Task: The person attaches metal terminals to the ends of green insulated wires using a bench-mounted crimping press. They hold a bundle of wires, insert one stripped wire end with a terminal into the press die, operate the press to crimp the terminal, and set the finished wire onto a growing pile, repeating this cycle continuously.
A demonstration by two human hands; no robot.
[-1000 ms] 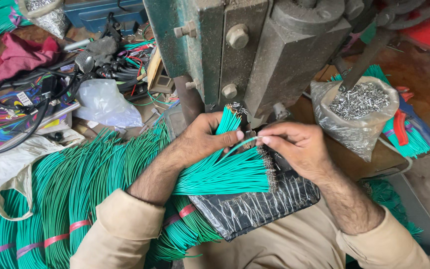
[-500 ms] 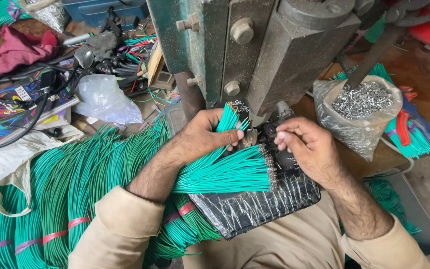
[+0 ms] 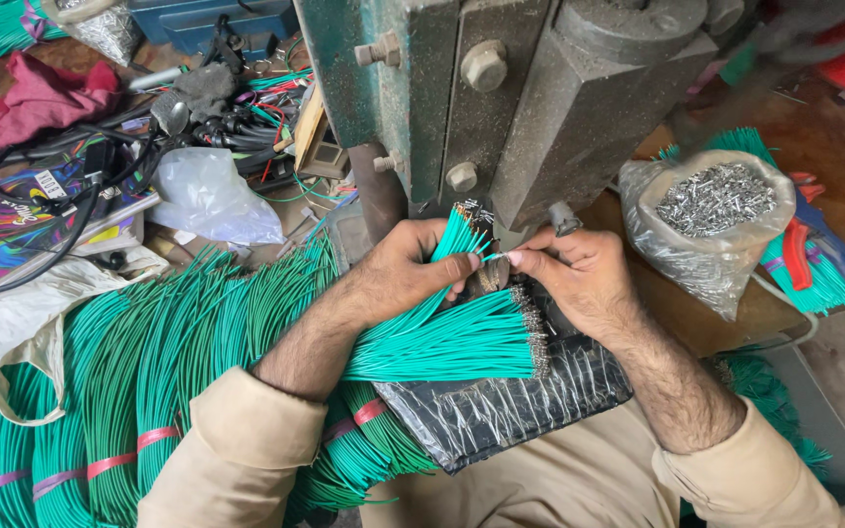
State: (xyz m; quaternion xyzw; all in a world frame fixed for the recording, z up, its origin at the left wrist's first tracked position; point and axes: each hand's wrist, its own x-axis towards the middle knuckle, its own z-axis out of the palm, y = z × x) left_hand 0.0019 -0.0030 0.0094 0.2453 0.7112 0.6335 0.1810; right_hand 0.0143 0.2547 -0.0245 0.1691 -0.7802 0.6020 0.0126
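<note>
My left hand [image 3: 413, 269] grips a light, springy bunch of green wires [image 3: 462, 240] below the press [image 3: 501, 108], my right hand [image 3: 579, 274] pinching one thin wire [image 3: 489, 258] near its tip, where I judge it stiffest.

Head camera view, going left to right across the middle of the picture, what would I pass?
Beige cloth bag → long banded bundles of green wire → left hand gripping a short green wire bunch → right hand → clear plastic bag of small silver metal terminals.
</note>
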